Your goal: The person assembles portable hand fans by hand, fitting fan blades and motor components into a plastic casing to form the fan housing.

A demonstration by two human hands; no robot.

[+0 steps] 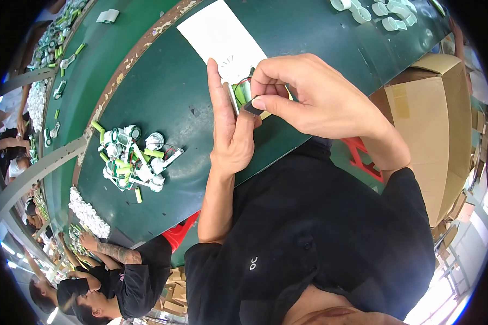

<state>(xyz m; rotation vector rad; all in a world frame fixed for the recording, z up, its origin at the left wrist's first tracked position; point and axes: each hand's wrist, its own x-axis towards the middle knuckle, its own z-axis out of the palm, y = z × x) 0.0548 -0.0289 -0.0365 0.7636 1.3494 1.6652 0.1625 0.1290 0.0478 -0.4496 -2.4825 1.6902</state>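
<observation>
My left hand (230, 135) is closed around a white fan housing (234, 70), its thumb and fingers along the sides. Round slots show at the housing's far end. A green battery (242, 93) and thin red and black wires lie in its open body. Over the near end, my right hand (320, 97) pinches a small flat black piece (251, 107) between thumb and fingers. The left thumb is also close against this black piece. Part of the housing is hidden behind my right fingers. A white sheet (217, 30) lies on the table just beyond.
Left on the green table (184, 86) is a pile of white fan parts with green batteries (133, 157). Pale green ring-shaped parts (363, 13) lie far right. A cardboard box (417, 124) stands at my right. A conveyor belt (100, 49) and co-workers (124, 281) are at left.
</observation>
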